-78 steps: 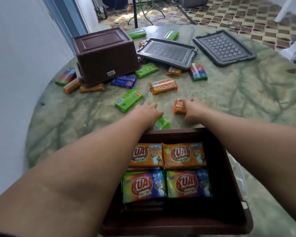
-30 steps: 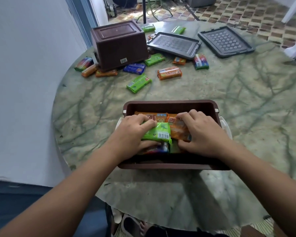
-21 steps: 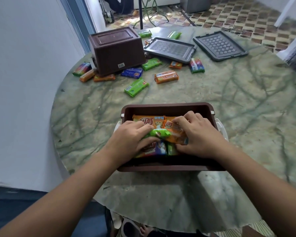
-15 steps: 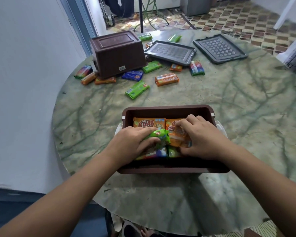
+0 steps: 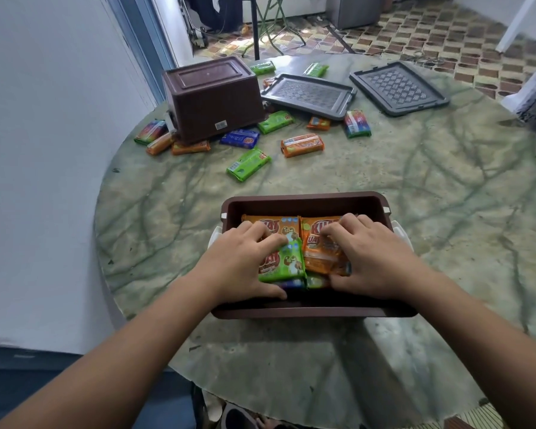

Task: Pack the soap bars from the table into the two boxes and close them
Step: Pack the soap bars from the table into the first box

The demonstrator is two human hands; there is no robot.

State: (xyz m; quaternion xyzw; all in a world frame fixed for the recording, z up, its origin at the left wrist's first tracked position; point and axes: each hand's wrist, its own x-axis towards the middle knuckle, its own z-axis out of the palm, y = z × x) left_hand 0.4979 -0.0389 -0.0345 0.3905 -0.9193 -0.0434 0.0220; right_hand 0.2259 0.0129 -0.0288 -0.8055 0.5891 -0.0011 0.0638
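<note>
An open brown box [image 5: 304, 199] stands on the table in front of me, with several soap bars inside. My left hand [image 5: 239, 264] grips a green soap bar [image 5: 283, 263] lying flat in the box. My right hand [image 5: 372, 258] grips an orange soap bar [image 5: 321, 255] beside it. Two more orange bars lie along the far side of the box, partly under my fingers. A second brown box [image 5: 211, 97] stands upside down at the far left. Two grey lids [image 5: 307, 96] [image 5: 398, 88] lie at the back.
Loose soap bars lie scattered on the marbled round table [image 5: 415, 187]: a green one [image 5: 248, 164], an orange one [image 5: 302, 145], a blue one [image 5: 239, 139], a rainbow one [image 5: 357, 123], and others around the upturned box. A white wall stands on the left.
Both hands have carried a green and an orange bar from the table into the near box. The green bar has turned from on edge to lying flat, and both bars sit lower.
</note>
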